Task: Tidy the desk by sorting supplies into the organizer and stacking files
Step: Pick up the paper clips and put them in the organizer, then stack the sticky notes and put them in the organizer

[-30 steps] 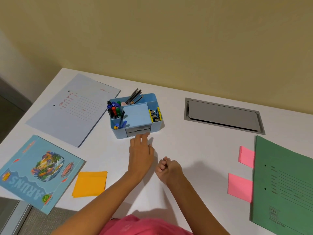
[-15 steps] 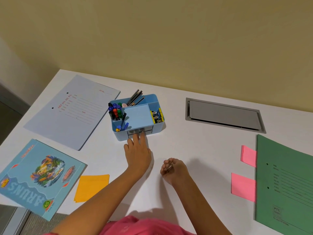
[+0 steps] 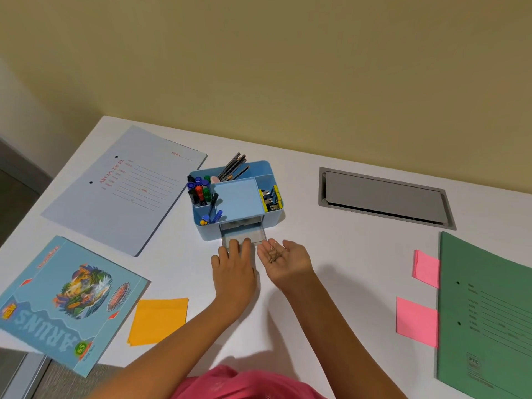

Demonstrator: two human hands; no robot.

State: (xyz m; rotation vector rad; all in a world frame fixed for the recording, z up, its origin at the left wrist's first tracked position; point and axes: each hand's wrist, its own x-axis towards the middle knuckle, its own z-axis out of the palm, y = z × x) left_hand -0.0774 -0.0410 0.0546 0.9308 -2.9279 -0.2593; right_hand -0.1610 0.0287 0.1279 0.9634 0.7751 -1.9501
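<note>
A light blue desk organizer stands mid-desk, holding markers, pencils and binder clips. Its small clear drawer is pulled out at the front. My left hand lies palm down with its fingertips on the drawer's front edge. My right hand is palm up just right of the drawer, fingers apart, with a few small metal paper clips resting in the palm. A pale blue file lies at the back left and a green file at the right.
A blue illustrated booklet overhangs the desk's near-left edge. An orange sticky pad lies beside it. Two pink sticky pads sit along the green file's left edge. A grey cable hatch is set into the desk at the back right.
My left hand has pulled the organizer's drawer out. My right hand moved forward to the drawer and turned palm up, unclenching from a fist and showing the paper clips.
</note>
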